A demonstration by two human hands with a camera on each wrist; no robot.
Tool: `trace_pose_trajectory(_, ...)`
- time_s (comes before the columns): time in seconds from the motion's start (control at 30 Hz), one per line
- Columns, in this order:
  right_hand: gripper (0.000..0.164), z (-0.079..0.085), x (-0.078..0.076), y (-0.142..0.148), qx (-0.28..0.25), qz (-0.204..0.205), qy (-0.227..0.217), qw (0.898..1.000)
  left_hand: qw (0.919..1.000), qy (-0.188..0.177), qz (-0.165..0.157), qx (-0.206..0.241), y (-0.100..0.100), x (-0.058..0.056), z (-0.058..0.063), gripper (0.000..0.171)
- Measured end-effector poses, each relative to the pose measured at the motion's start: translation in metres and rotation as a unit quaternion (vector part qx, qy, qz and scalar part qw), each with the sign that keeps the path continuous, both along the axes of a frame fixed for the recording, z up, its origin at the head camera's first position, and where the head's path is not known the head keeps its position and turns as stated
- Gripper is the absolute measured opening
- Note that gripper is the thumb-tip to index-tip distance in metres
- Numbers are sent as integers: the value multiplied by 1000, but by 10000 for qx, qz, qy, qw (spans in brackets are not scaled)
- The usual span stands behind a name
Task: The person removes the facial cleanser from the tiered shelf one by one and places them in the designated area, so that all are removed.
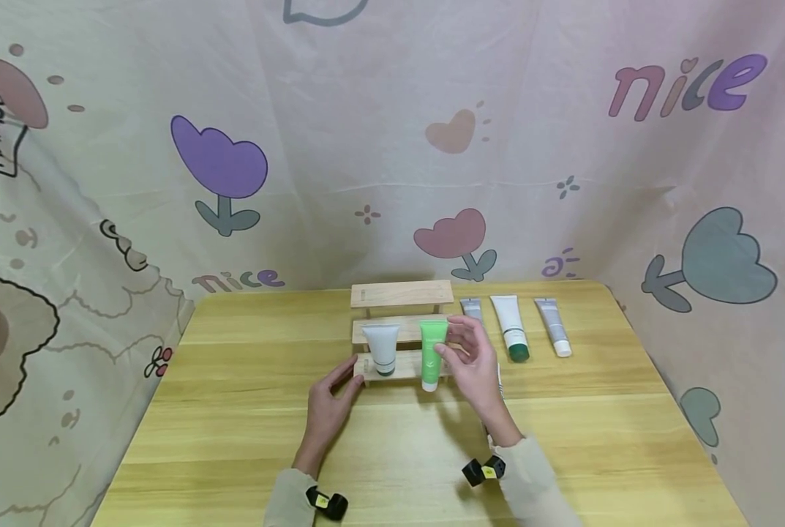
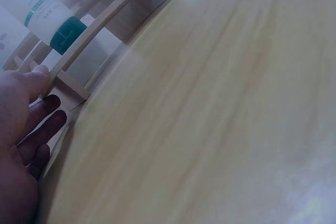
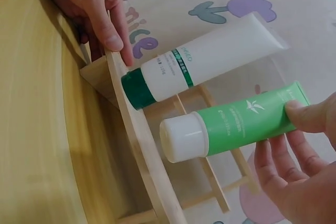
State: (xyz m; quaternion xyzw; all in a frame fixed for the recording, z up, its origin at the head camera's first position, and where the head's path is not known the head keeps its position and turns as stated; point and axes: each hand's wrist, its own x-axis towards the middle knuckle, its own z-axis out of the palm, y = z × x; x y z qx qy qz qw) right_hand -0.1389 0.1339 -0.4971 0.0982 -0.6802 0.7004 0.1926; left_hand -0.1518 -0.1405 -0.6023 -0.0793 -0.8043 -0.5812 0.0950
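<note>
Placement of a green tube [image 1: 434, 348], apparently the step in hand: the right hand [image 1: 472, 360] pinches it, cap [image 1: 429, 386] down, at the lowest tier [image 1: 408, 368] of a wooden rack [image 1: 402, 294], beside a standing white tube [image 1: 382, 348]; the left hand [image 1: 329, 406] grips the tier's end; the next move likely calls for setting the cap squarely on wood

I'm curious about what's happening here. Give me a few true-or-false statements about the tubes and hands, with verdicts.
1. The right hand holds a green tube. True.
2. The left hand holds a tube too. False: it holds the end of the wooden rack.
3. A white tube stands on the lowest step. True.
4. The green tube's cap is dark green. False: it is white.
5. Every tube is on the rack. False: other tubes lie on the table.
</note>
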Motion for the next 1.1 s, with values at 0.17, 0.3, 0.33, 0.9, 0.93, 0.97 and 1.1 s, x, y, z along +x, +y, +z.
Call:
trace_pose_trajectory(0.17,50,2,4,7,16,25,121,9999,10000,-14,-8,40,1,-1,-2,39)
trace_pose_trajectory(0.3,50,2,8,13,-62,-57,139,9999,10000,-59,-45,6,0,0,-3,39)
trace_pose_trajectory(0.33,51,2,8,15,-62,-64,128,9999,10000,-70,-34,0,0,0,-3,39)
trace_pose_trajectory(0.9,55,12,26,40,-311,-559,-249,9976,9999,155,-13,29,0,0,1,39)
trace_pose_trajectory(0.93,55,12,27,42,-279,-589,-281,9975,9998,181,-16,13,0,0,1,39)
trace_pose_trajectory(0.97,55,13,28,43,-244,-614,-319,9973,9998,193,-11,10,0,0,1,39)
trace_pose_trajectory(1.1,55,14,32,48,-144,-676,-475,9965,9997,249,15,-22,1,0,1,38)
